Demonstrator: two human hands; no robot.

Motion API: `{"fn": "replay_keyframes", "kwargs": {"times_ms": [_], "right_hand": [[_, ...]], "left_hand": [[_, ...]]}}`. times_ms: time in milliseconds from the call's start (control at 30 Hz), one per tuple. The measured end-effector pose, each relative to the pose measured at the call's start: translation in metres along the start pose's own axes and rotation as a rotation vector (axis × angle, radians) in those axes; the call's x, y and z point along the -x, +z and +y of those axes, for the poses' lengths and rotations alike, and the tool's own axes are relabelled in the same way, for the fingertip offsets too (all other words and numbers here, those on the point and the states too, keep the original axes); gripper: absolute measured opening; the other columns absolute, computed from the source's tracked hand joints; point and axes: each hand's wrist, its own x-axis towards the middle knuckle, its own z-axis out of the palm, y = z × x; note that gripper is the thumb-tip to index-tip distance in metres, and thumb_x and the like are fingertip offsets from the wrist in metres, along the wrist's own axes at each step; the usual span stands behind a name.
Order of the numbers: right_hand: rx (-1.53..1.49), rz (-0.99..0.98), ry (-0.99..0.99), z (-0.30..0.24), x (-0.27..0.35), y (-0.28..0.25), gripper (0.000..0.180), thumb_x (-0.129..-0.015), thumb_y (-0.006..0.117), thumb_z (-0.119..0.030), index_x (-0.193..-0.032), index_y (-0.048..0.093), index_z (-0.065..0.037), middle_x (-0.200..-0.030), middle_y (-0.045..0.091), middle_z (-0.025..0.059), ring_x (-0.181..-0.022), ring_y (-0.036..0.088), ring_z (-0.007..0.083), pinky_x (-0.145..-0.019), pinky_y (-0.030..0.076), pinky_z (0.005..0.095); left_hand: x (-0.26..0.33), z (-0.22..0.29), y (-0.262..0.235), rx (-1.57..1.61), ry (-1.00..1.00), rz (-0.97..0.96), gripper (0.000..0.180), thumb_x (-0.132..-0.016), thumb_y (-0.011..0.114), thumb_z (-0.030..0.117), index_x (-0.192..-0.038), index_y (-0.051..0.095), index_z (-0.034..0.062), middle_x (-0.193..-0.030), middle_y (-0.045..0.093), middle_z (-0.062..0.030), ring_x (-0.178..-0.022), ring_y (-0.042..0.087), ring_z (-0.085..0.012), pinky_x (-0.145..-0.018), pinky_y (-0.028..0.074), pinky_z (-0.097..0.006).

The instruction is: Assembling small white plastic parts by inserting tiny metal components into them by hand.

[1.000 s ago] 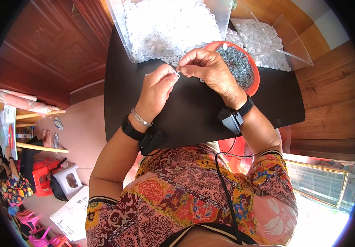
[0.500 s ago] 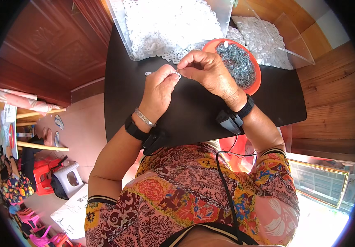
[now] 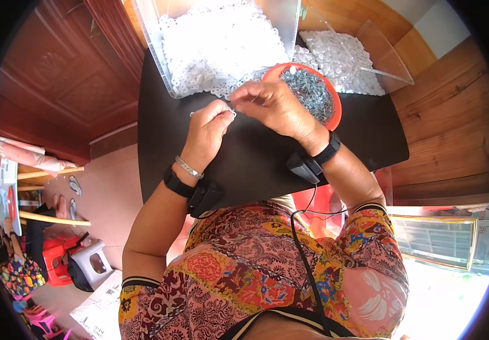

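My left hand [image 3: 207, 133] is closed in a pinch over the dark table, gripping a small white plastic piece [image 3: 232, 113] whose looped end pokes out by the thumb. Another bit of white shows at the far side of its fingers. Just to the right, my right hand [image 3: 281, 111] is held with curved fingers, thumb and forefinger tips a little apart and close to the white piece; I make out nothing between them. Beyond it lies an orange-red bowl [image 3: 337, 107] of small shiny metal parts [image 3: 309, 93], with one white piece [image 3: 292, 70] at its far edge.
A clear plastic bin [image 3: 171, 85] heaped with white pieces [image 3: 222, 45] stands at the back of the dark table [image 3: 244, 170]. Bagged white pieces [image 3: 341, 59] lie behind the bowl. A black cable [image 3: 301, 249] hangs over my front. At far left are stools [image 3: 91, 263] and another person's foot [image 3: 60, 205].
My right hand has drawn slightly off the left, its thumb and forefinger parting. My left hand keeps the white piece. The whole view has shifted a little.
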Motion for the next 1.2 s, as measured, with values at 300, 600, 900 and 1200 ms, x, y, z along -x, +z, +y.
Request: {"fn": "replay_keyframes", "kwargs": {"times_ms": [300,600,900,1200], "right_hand": [[0.784,0.235,0.271,0.067,-0.018,-0.122,0.03,-0.078,0.063,-0.031,-0.088,0.068,-0.003,-0.081,0.068,0.0134,-0.072,0.064,0.0251,-0.067,0.05,0.0346],[0.812,0.203,0.345,0.09,-0.023,-0.103,0.031,-0.071,0.067,-0.032,-0.084,0.067,-0.004,-0.079,0.067,0.0121,-0.072,0.064,0.0274,-0.071,0.05,0.0369],[0.6,0.11,0.42,0.091,-0.028,-0.114,0.028,-0.066,0.069,-0.026,-0.081,0.067,-0.003,-0.076,0.066,0.0115,-0.072,0.064,0.0263,-0.066,0.049,0.0352],[0.768,0.081,0.39,0.095,-0.03,-0.109,0.021,-0.064,0.068,-0.025,-0.075,0.064,-0.007,-0.076,0.065,0.0127,-0.077,0.062,0.0297,-0.069,0.049,0.0388]], "left_hand": [[-0.007,0.006,-0.008,0.075,0.015,0.066,0.015,-0.084,0.052,0.01,-0.073,0.053,-0.0001,-0.058,0.046,0.0006,-0.055,0.041,-0.0061,-0.05,0.033,-0.023],[-0.006,-0.001,-0.009,0.012,0.033,0.096,0.016,-0.084,0.053,0.01,-0.073,0.052,-0.0006,-0.058,0.046,0.0,-0.055,0.042,-0.0069,-0.051,0.034,-0.024],[-0.002,0.003,-0.006,0.009,0.031,0.092,0.016,-0.084,0.054,0.01,-0.072,0.051,-0.0004,-0.058,0.044,0.0006,-0.055,0.041,-0.0065,-0.051,0.033,-0.024],[-0.003,0.003,-0.006,0.025,0.008,0.092,0.014,-0.084,0.053,0.01,-0.075,0.052,-0.0009,-0.058,0.044,0.0012,-0.055,0.04,-0.0061,-0.05,0.033,-0.023]]}}
